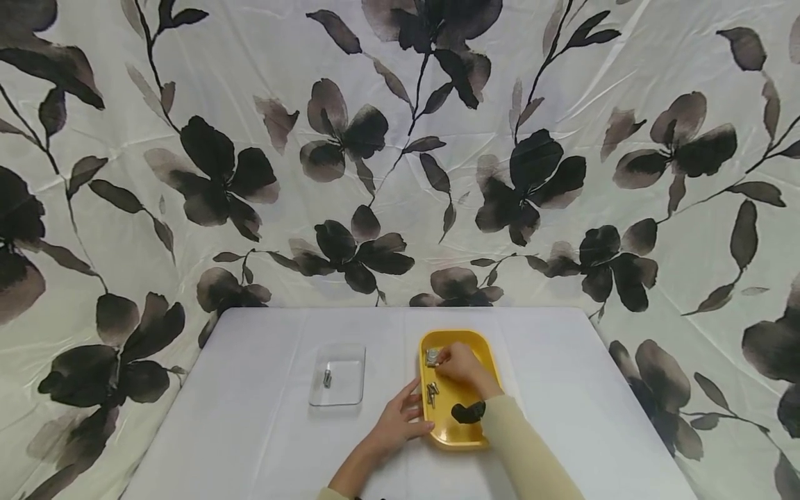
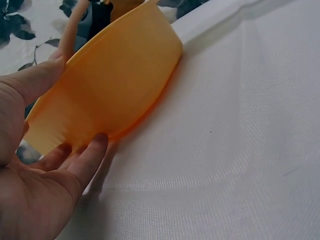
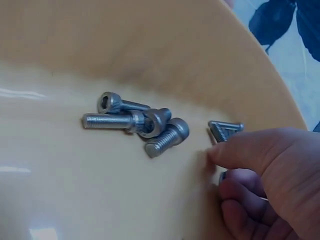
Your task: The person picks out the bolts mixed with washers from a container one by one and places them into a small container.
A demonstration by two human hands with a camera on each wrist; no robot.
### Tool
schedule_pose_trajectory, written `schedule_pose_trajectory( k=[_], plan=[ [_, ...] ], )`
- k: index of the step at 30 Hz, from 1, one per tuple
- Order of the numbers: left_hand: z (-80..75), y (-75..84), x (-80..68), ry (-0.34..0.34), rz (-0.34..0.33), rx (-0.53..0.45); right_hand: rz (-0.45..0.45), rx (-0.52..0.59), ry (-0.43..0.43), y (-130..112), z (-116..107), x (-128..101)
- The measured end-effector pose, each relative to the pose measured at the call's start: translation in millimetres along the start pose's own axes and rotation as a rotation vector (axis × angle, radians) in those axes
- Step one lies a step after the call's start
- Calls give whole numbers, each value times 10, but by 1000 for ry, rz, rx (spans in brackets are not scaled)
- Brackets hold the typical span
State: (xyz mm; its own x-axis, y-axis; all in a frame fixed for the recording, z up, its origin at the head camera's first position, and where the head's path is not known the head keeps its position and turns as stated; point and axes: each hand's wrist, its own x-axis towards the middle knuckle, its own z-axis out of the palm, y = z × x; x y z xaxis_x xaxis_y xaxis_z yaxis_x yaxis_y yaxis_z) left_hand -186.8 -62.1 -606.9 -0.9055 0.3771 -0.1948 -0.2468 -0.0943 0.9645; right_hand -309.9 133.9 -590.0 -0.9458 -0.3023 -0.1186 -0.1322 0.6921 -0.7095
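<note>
Closest to the head camera, a pale sleeve (image 1: 531,451) runs up from the bottom edge to the right hand (image 1: 459,364), which reaches into the yellow tray (image 1: 487,351). Its fingers are curled at a small metal piece (image 1: 432,357) near the tray's far end; the right wrist view shows the fingertips (image 3: 235,150) bent just beside a triangular-headed metal part (image 3: 225,130), touching or nearly so, though whether they actually pinch it cannot be told. Just beside that part, on the tray's floor, lies a small cluster of socket-head bolts (image 3: 145,122), three of them touching one another. A dark object (image 1: 469,412) sits in the near end of the tray, partly behind the sleeve. The left hand (image 1: 400,420) rests against the tray's left rim, fingers relaxed and straight; the left wrist view shows the thumb (image 2: 35,80) on the rim and the fingers (image 2: 87,155) under the outer wall. Left of the tray, apart from it, a clear plastic tray (image 1: 337,373) holds a single bolt (image 1: 327,378). Both trays stand on a white tabletop (image 1: 250,430), with a flower-printed cloth (image 1: 250,139) hanging behind.
</note>
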Motion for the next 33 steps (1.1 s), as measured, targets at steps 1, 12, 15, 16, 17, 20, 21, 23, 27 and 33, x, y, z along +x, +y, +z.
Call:
schedule_pose_trajectory(
  k=[1,12,15,16,17,20,21,23,27,33],
  plan=[
    [0,-6,-7,0,6,6,-10,5,-5,9,4,-5],
    [2,80,5,-13,100,185,-27,30,-56,-41,-101,-78],
    [-23,182,-20,-24,134,264,-31,33,-65,-85,-135,-99],
    [-38,224,-32,-27,140,292,-42,30,-61,-106,-151,-102],
    [-54,267,-46,-34,145,317,-46,29,-58,-132,-170,-105],
    [-106,395,-102,-43,138,386,-84,11,-42,-221,-239,-125],
    [-124,440,-125,-49,132,402,-102,1,-32,-249,-264,-134],
    [-174,514,-166,-59,125,430,-131,-22,-16,-308,-315,-150],
    [-286,649,-275,-28,112,467,-185,-91,17,-390,-392,-166],
    [-483,818,-485,89,184,531,-242,-106,27,-520,-478,-195]
  ],
)
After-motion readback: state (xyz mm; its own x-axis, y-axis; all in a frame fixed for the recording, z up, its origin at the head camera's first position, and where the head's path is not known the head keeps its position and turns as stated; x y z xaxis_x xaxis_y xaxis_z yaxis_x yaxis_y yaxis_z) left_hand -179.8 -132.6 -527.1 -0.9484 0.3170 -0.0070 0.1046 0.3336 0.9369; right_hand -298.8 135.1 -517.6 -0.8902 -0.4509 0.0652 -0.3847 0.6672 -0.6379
